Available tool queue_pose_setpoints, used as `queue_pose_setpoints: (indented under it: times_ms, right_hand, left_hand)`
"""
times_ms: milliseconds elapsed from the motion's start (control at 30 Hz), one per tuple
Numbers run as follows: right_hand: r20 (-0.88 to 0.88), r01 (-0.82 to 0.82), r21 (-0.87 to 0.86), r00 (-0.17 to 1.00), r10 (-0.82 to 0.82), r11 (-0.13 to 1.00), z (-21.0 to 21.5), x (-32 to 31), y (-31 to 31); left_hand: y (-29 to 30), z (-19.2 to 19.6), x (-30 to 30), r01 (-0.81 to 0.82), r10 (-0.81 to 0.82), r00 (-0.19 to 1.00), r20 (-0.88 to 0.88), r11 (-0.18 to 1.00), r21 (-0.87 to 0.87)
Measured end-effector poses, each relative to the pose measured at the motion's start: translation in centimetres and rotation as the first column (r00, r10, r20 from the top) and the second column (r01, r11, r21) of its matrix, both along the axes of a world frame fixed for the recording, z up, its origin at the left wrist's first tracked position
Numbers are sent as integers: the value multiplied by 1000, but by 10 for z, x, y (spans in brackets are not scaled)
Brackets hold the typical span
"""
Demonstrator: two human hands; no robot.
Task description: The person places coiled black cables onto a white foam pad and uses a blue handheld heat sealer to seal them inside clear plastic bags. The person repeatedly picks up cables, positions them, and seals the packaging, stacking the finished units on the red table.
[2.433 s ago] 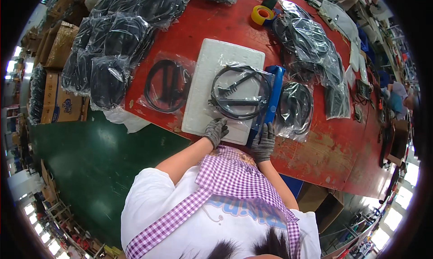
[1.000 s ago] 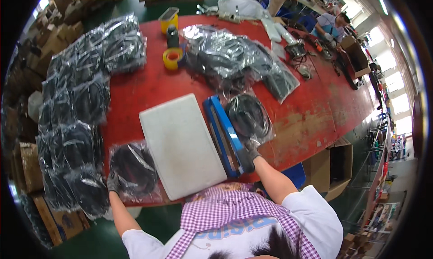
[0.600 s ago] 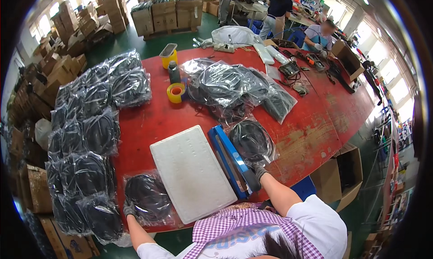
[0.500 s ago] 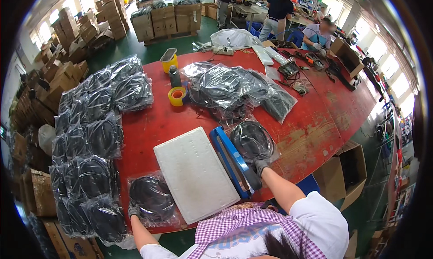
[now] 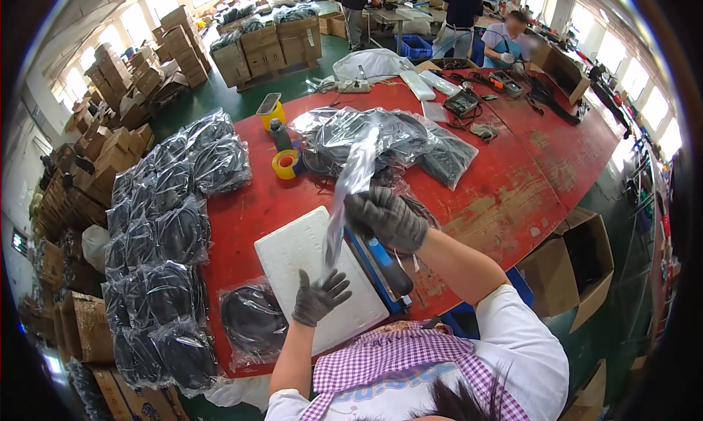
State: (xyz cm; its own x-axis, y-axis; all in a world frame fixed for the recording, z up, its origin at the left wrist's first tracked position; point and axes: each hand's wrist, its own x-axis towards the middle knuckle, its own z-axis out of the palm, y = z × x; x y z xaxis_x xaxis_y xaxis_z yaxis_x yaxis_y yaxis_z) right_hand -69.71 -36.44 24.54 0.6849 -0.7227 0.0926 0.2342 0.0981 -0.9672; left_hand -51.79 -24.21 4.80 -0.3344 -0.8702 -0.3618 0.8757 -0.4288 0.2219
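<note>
My right hand (image 5: 388, 216), in a grey glove, is closed on a clear plastic bag (image 5: 359, 164) held up nearly edge-on over the board and stapler; its contents are mostly hidden. My left hand (image 5: 321, 298), gloved too, is open with fingers spread, close to the bag's lower end. Beneath it lies a white foam board (image 5: 293, 249). A long blue stapler (image 5: 392, 271) rests along the board's right edge, partly covered by my right hand. Left of the board is a bagged black cable coil (image 5: 253, 318). Part of a dark coil (image 5: 423, 210) shows behind my right hand.
Stacked bagged coils (image 5: 172, 234) line the red table's (image 5: 505, 230) left side. More bagged cables (image 5: 366, 135) are heaped beyond the board, near a tape roll (image 5: 285, 164) and dark bottle (image 5: 280, 135). An open carton (image 5: 553, 278) stands at right. Co-workers are at the back.
My right hand has risen from the bagged coil beside the stapler and now holds a bag over the board. My left hand has left the other bagged coil, moved right, and opened.
</note>
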Motion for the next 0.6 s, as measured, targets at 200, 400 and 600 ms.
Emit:
queue_pose_setpoints:
  times_ms: [200, 400, 600]
  right_hand:
    - [-245, -237, 220, 925, 289, 946, -60, -49, 38]
    - [-591, -281, 232, 720, 364, 931, -188, -94, 93]
    - [-694, -288, 214, 628, 353, 933, -257, -136, 94]
  left_hand:
    - [43, -27, 14, -175, 177, 963, 204, 984, -31]
    - [107, -91, 48, -123, 46, 955, 294, 960, 250]
    - [49, -108, 41, -8, -121, 893, 434, 959, 282]
